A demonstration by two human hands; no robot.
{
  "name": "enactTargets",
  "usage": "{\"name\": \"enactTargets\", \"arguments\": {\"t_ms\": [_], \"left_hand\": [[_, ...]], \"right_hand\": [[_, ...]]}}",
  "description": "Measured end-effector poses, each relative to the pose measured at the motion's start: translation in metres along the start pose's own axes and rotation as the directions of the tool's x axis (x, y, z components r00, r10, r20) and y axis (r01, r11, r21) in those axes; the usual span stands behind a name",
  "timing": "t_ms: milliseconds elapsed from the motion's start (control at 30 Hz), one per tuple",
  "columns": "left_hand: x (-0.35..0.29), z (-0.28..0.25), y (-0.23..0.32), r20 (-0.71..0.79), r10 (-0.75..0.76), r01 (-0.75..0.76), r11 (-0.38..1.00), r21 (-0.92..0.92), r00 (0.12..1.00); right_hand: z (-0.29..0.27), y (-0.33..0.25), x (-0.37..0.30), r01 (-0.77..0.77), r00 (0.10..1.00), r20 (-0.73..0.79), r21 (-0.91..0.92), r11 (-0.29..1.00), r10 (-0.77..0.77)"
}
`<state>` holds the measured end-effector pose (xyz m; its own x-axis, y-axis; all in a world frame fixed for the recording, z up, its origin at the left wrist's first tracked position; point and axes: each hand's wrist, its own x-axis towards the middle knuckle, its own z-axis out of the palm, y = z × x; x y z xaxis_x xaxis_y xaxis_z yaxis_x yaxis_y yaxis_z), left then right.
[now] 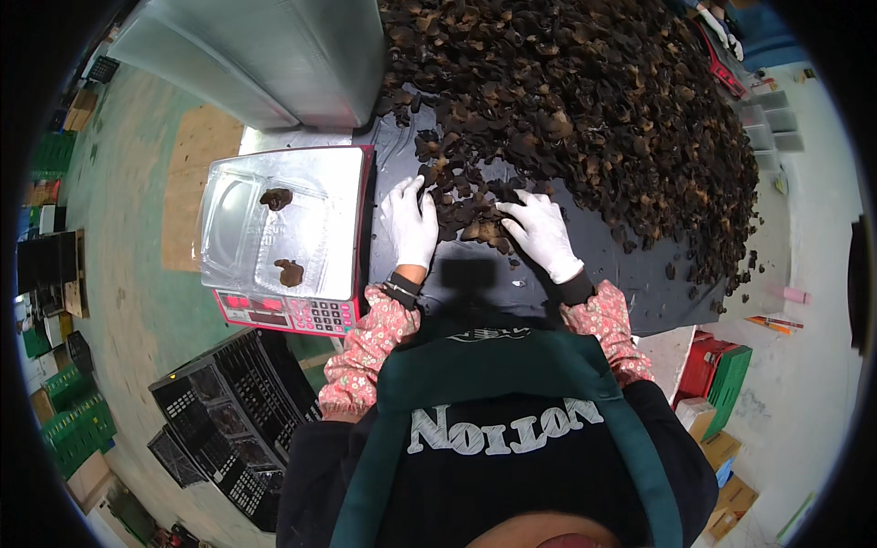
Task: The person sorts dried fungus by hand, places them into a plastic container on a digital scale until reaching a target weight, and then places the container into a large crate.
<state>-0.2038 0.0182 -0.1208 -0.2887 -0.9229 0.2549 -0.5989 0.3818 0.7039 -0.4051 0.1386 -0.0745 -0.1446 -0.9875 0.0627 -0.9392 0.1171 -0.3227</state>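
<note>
A big heap of dark brown, curled pieces that look like wood ear mushrooms (585,100) covers much of a table under dark plastic sheeting (639,279). Both my hands wear white gloves and rest at the heap's near edge, on either side of a small cluster of mushrooms (480,215). The fingers of my left hand (411,224) are stretched out and touch the cluster's left side. On its right side, my right hand (541,233) has its fingers apart, bent slightly over the pieces. Neither hand visibly holds a piece.
Left of my left hand stands a red-edged digital scale (324,315); a clear plastic tray (228,210) with two mushroom pieces lies on it. Stacked clear containers (311,64) rise behind. Black crates (228,411) stand lower left. Another person's gloved hand (722,32) shows far right.
</note>
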Motion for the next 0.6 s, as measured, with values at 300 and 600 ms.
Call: {"name": "enactTargets", "arguments": {"t_ms": [300, 600], "left_hand": [[-0.009, 0.015, 0.025, 0.244, 0.229, -0.245, 0.969, 0.036, 0.942], [-0.016, -0.014, 0.015, -0.102, 0.098, -0.112, 0.983, -0.142, 0.99]], "right_hand": [[-0.024, -0.011, 0.03, 0.068, 0.984, -0.17, 0.051, 0.996, -0.059], [0.019, -0.044, 0.165, 0.064, 0.995, -0.075, -0.083, 0.995, -0.07]]}}
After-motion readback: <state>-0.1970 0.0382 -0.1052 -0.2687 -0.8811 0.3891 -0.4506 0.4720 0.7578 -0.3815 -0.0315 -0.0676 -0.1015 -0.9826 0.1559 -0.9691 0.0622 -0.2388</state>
